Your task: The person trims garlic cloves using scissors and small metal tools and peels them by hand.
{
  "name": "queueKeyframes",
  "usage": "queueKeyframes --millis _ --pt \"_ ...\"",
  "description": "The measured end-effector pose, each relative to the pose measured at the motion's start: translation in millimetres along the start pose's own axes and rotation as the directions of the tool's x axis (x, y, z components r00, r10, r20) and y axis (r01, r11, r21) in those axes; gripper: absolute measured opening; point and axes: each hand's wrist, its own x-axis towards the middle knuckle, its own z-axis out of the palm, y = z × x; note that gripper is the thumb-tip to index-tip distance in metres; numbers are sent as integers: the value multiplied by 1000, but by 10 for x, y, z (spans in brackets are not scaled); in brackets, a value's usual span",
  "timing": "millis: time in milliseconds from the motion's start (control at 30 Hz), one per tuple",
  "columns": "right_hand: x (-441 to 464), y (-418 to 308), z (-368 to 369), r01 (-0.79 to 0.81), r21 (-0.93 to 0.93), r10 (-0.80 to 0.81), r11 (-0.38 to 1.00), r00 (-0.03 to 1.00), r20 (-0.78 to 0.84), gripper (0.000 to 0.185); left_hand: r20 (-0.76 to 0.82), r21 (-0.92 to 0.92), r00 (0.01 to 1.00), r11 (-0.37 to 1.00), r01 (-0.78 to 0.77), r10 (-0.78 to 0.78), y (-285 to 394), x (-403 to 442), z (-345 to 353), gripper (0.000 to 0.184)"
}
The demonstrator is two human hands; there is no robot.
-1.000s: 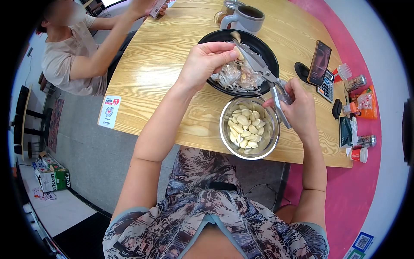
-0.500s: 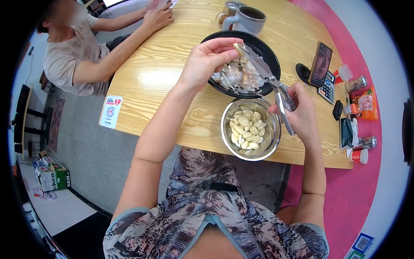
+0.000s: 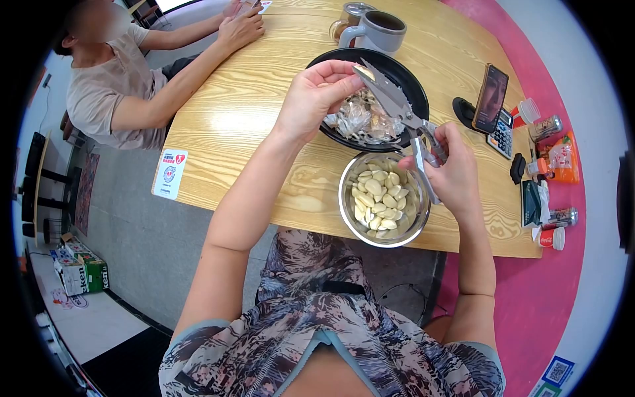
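My hands are apart. My left hand (image 3: 316, 99) pinches a garlic clove (image 3: 363, 72) above the black dish (image 3: 418, 99) of papery skins (image 3: 360, 122). My right hand (image 3: 453, 173) is wrapped around the scissors (image 3: 395, 102), blades by the clove. Peeled cloves (image 3: 378, 197) fill part of the shiny bowl (image 3: 344, 215) near me.

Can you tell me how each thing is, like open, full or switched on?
Left hand: pinching a garlic clove
Right hand: holding the scissors
Scissors: blades slightly open
Metal bowl: partly filled with peeled garlic cloves
Black dish: holding garlic skins
Phone: propped up, screen lit
Mug: upright, no lid, contents unclear
Calculator: too small to tell if on
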Motion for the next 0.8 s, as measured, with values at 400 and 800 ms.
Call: queueKeyframes --millis 400,800 --pt "14 -83 19 60 -99 -65 993 997 -39 61 34 -100 999 994 31 -27 5 -17 -28 25" --pt "11 -108 20 52 -139 -58 989 997 -43 58 21 -20 999 999 38 -38 15 -27 2 24"
